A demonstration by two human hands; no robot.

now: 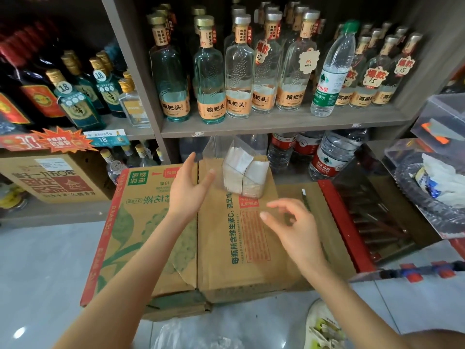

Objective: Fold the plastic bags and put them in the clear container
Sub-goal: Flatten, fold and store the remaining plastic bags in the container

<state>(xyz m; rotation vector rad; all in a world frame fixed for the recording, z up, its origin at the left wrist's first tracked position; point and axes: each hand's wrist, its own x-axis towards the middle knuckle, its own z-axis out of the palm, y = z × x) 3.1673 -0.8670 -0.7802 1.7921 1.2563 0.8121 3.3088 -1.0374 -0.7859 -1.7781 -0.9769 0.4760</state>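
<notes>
Cardboard makes the work surface: a big printed cardboard box lies flat on the pale floor in front of a shelf full of glass bottles. At the far edge of this box stands the clear container, upright, and inside it are white folded plastic bags, packed side by side. The left hand is released, with fingers straight and spread, and it hangs just beside the left wall of the container; I cannot tell if a fingertip touches it. The right hand is also released, its fingers only loosely bent, grasping nothing, above the printed text on the box and nearer to the person than the container. At the bottom edge, on the floor near the box, lies a loose transparent plastic bag, crumpled and partly out of view. A water bottle with a green cap stands on the shelf among the glass ones.
</notes>
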